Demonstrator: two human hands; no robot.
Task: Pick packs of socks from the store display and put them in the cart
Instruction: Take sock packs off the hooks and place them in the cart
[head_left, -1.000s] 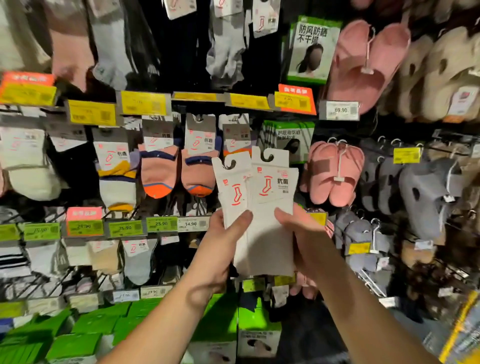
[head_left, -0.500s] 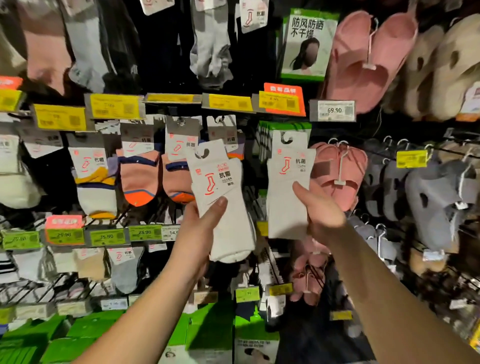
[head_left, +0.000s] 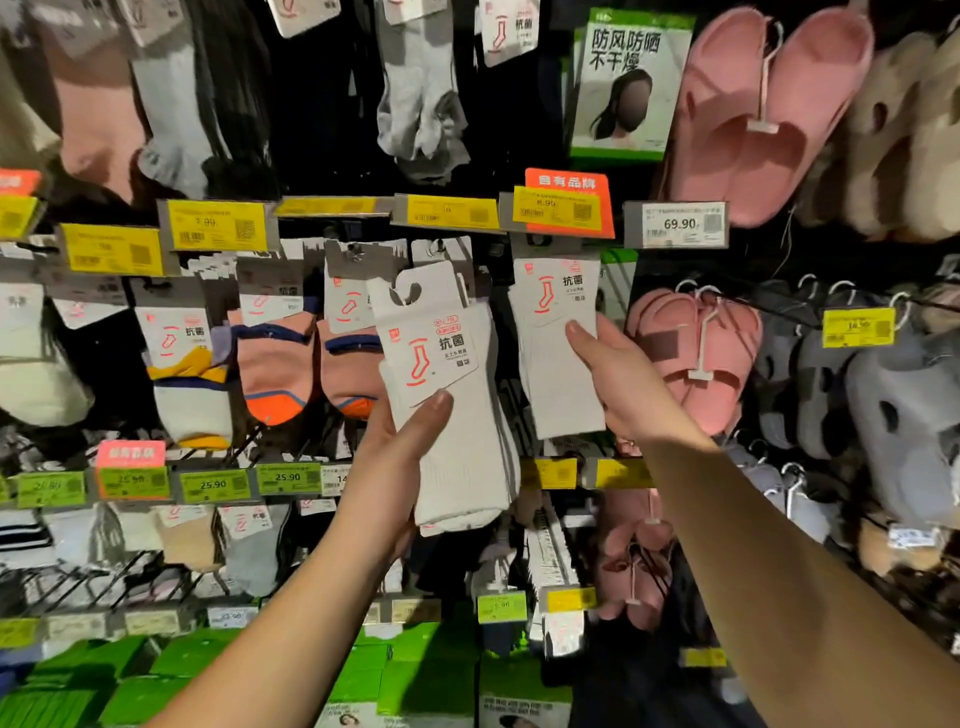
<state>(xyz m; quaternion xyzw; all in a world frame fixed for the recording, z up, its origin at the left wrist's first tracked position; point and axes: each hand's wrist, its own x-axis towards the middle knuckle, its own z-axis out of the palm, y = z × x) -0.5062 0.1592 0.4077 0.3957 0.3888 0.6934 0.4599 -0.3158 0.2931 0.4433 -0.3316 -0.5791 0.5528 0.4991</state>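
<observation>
My left hand (head_left: 387, 467) grips a white sock pack (head_left: 447, 395) with a red sock logo on its card, held up in front of the display, thumb across its front. My right hand (head_left: 618, 384) pinches a second white sock pack (head_left: 558, 343) at the display hook under the orange price tag (head_left: 563, 208); its card top sits up against the hook. The two packs are apart, about a hand's width between them. The cart is out of view.
Colourful ankle socks (head_left: 275, 364) hang left of the packs. Pink slippers (head_left: 696, 343) and grey slippers (head_left: 883, 405) hang on the right. Green boxes (head_left: 415, 675) fill the bottom shelf. Yellow and green price tags line the rails.
The two packs, held together a second ago, have been separated. My right hand carried its pack up and right to the display hook; my left hand stayed lower with its pack.
</observation>
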